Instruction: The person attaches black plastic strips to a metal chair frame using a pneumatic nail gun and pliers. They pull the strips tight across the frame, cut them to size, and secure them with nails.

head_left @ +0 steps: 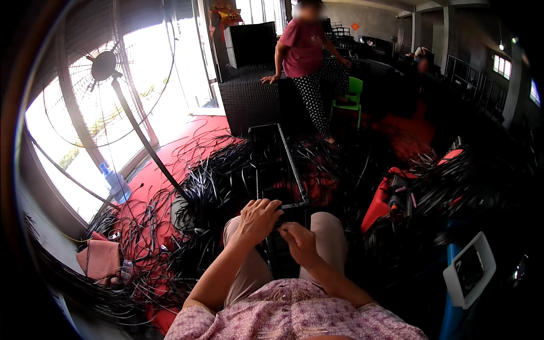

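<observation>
A black frame (293,161) with rod-like sides, partly wrapped in woven strip, stands before me, its near end between my knees. My left hand (258,220) lies over the near crossbar, its fingers bent down around it. Just right of it and a little nearer, my right hand (299,242) is closed with thumb and fingers pressed together at the frame's edge. Whatever is pinched there is too dark and small to make out. Loose black strips (221,175) lie heaped around the frame's foot.
A person (306,48) leans on a black woven box (249,102) beside a green chair (354,93). At left stand a large fan (103,66) and a water bottle (117,186). A red container (377,207) with tools and a white-framed object (470,269) are on the right.
</observation>
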A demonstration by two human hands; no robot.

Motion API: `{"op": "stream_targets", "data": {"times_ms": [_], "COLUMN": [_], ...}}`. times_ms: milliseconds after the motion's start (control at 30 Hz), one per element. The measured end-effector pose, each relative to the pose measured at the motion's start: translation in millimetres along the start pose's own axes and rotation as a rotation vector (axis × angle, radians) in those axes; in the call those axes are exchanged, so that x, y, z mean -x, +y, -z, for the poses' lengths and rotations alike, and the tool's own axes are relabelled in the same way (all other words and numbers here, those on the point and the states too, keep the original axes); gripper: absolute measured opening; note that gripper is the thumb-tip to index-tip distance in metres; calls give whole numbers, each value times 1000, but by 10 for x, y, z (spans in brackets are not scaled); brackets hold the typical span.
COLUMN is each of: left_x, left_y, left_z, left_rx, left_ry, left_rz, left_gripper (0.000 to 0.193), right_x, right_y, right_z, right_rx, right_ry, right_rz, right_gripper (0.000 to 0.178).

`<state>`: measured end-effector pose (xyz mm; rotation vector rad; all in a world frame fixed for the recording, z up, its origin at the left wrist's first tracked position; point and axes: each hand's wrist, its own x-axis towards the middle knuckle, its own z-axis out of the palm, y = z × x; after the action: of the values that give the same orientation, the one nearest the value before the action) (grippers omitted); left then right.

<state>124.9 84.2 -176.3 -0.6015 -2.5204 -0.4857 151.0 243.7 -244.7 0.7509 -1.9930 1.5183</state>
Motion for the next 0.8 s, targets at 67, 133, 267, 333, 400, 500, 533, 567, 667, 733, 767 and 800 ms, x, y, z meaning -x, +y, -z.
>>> {"op": "stream_targets", "data": {"times_ms": [67, 133, 267, 333, 400, 500, 533, 567, 667, 733, 767, 800], "left_x": [29, 73, 111, 131, 151, 172, 175, 187, 159, 169, 170, 174], "left_y": [4, -1, 8, 41, 37, 22, 10, 1, -24, -24, -25, -21], "left_z": [35, 32, 47, 51, 16, -17, -26, -30, -41, -45, -48, -48], "left_rx": [-45, -50, -26, -43, -54, -77, -83, -74, -54, -58, -61, -63], "left_ry": [78, 103, 135, 170, 206, 246, 244, 237, 228, 237, 248, 259], "left_rz": [1, 29, 54, 59, 61, 51, 51, 55, 45, 35, 30, 26], "left_gripper": [24, 26, 27, 28, 28, 29, 29, 29, 29, 28, 28, 28], "right_x": [-13, 5, 0, 6, 2, 8, 4, 2, 5, 0, -4, -3], "right_y": [-21, 25, -2, 0, -7, -56, -68, -73, -21, -30, -34, -38], "right_z": [2, -12, -9, -12, -12, -1, 0, 0, -17, -17, -16, -17], "right_rx": [12, 48, 36, 53, 70, 88, 92, 96, 97, 100, 102, 97], "right_ry": [-5, 11, 7, 1, -5, -10, -12, -14, 13, 16, 17, 16], "right_rz": [9, 61, 54, 51, 48, 45, 45, 45, 71, 80, 84, 85], "right_gripper": [9, 8, 8, 8, 9, 9, 9, 10, 9, 8, 8, 8]}}
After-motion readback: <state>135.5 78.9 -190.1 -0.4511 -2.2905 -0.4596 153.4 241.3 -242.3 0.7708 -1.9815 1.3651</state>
